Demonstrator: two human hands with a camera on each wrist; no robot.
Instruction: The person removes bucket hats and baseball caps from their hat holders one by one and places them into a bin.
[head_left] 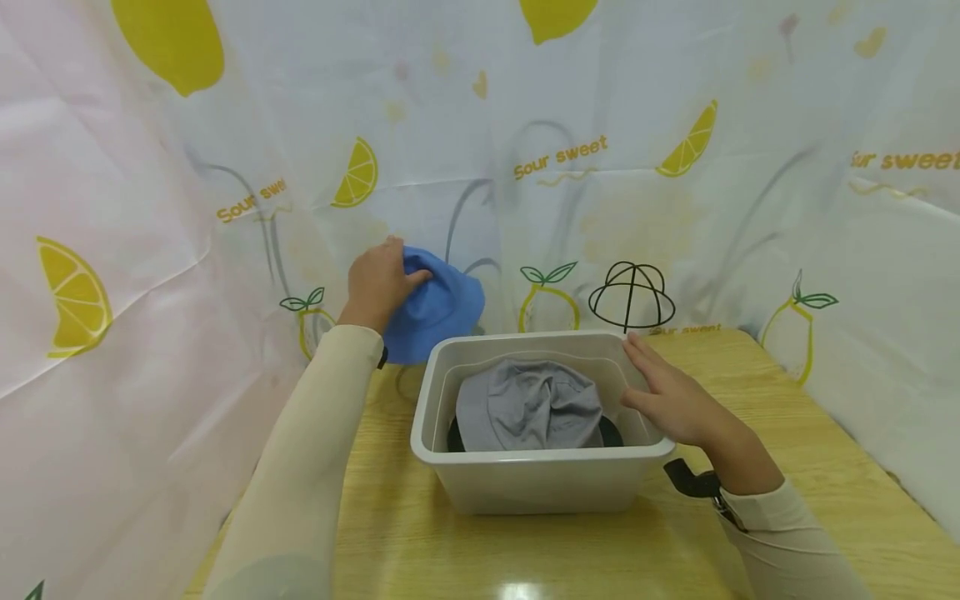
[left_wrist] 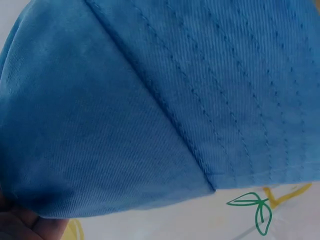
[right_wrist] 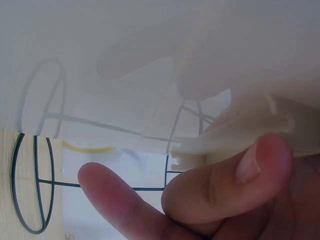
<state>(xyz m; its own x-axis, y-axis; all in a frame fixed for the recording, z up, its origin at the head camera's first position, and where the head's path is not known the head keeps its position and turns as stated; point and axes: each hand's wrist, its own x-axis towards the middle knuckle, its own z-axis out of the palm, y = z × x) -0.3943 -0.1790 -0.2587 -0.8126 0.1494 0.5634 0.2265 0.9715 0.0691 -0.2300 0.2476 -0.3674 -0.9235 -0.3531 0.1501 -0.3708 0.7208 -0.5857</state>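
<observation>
My left hand (head_left: 378,283) pinches a blue bucket hat (head_left: 441,308) above the far left corner of a white plastic bin (head_left: 536,483). The thumb lies over the cloth. The hat's crown and row-stitched brim (left_wrist: 240,90) fill the left wrist view. At the bin's right side, my right hand (head_left: 678,400) has its fingers extended beside the rim; whether they touch it I cannot tell. In the right wrist view, the thumb (right_wrist: 230,185) is close to the glossy bin wall (right_wrist: 140,90). A grey cloth hat (head_left: 532,408) lies in the bin, over something black (head_left: 611,432).
A black wire hat stand (head_left: 632,296) rises behind the bin's far right corner. The bin stands on a wood-grain table (head_left: 420,550). Lemon-printed white sheeting (head_left: 480,100) encloses the back and both sides.
</observation>
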